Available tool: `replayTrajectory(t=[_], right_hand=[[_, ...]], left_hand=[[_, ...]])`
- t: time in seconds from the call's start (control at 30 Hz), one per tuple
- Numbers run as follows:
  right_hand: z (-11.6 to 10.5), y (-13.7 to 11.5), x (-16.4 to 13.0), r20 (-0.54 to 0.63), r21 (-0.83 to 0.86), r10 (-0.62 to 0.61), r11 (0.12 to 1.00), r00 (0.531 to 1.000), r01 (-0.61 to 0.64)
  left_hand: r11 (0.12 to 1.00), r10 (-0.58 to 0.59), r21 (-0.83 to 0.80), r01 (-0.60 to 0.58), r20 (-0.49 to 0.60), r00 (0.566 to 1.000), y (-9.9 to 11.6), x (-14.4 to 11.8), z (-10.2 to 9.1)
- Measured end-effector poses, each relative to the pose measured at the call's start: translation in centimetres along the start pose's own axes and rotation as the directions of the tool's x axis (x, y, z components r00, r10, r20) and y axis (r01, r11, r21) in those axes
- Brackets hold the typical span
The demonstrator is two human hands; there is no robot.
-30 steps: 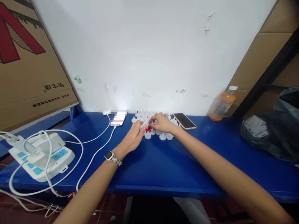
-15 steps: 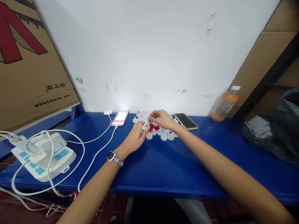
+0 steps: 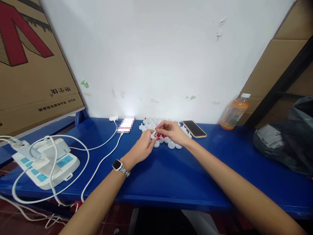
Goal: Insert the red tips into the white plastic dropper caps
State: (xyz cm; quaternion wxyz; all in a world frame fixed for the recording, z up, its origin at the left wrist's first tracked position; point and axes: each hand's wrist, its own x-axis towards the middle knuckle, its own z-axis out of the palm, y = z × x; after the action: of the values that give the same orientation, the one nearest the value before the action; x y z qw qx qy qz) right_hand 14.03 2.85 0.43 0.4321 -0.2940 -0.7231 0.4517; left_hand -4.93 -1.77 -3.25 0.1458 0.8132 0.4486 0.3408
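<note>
My left hand, with a watch on its wrist, is closed around a white plastic nozzle cap whose spout points up and to the right. At the spout's tip, the thumb and forefinger of my right hand are pinched together; whatever they grip is too small to make out. Below the right fingers lies a small heap of red tip caps, partly hidden. Many more white nozzle caps stand spout-up on the blue table around both hands, one at the back with a red tip.
A phone lies right of the caps. Left of them, a lit phone is plugged into a white cable. A power strip with looping cables sits far left. An orange drink bottle and a dark plastic bag are at right.
My right hand has lowered slightly, its fingertips now meeting at the spout held in my left hand. The view has shifted a little.
</note>
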Motion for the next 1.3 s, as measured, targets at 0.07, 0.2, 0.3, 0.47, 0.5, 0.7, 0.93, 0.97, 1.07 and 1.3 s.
replayTrajectory(t=[0.07,0.2,0.3,0.47,0.5,0.7,0.93,0.97,1.07,1.3], right_hand=[[0.2,-0.1,-0.1,0.003,-0.011,0.019,1.0,1.0,-0.019],[1.6,0.1,-0.5,-0.108,0.002,-0.003,1.0,0.994,0.003],[3.2,0.7,-0.8,-0.29,0.069,-0.019,0.997,0.957,0.041],[4.9,1.4,-1.2,-0.399,-0.038,-0.074,0.997,0.914,0.064],[5.0,1.4,-1.2,-0.409,-0.062,-0.088,0.996,0.908,0.068],[4.8,1.2,-0.5,-0.337,-0.028,-0.102,0.995,0.936,0.098],[1.3,1.8,6.2,-0.213,-0.285,-0.139,0.956,0.967,0.075],[1.1,2.1,7.6,-0.214,-0.342,-0.146,0.937,0.966,0.066],[1.5,3.4,11.3,-0.185,-0.514,-0.115,0.858,0.976,0.003],[3.8,5.6,15.8,0.004,-0.761,-0.044,0.648,0.999,0.032]], left_hand=[[1.0,0.001,-0.003,-0.001,-0.003,1.0,0.1,0.0,0.0],[0.999,0.011,-0.037,-0.012,-0.034,0.999,0.4,0.0,0.1],[0.998,-0.004,-0.064,-0.001,-0.08,0.997,0.5,0.1,0.3],[0.999,-0.001,-0.046,-0.003,-0.087,0.996,0.7,0.0,0.4],[0.999,0.011,-0.047,-0.015,-0.091,0.996,0.7,0.0,0.3],[0.998,0.04,-0.036,-0.043,-0.092,0.995,0.5,0.0,0.1],[0.98,-0.179,0.049,0.194,-0.223,0.958,-1.0,0.4,-0.6],[0.971,-0.205,0.076,0.226,-0.218,0.954,-1.1,0.4,-0.7],[0.954,-0.235,0.149,0.26,-0.168,0.957,-1.3,0.4,-0.8],[0.947,-0.225,0.202,0.251,-0.144,0.964,-1.7,0.5,-0.4]])
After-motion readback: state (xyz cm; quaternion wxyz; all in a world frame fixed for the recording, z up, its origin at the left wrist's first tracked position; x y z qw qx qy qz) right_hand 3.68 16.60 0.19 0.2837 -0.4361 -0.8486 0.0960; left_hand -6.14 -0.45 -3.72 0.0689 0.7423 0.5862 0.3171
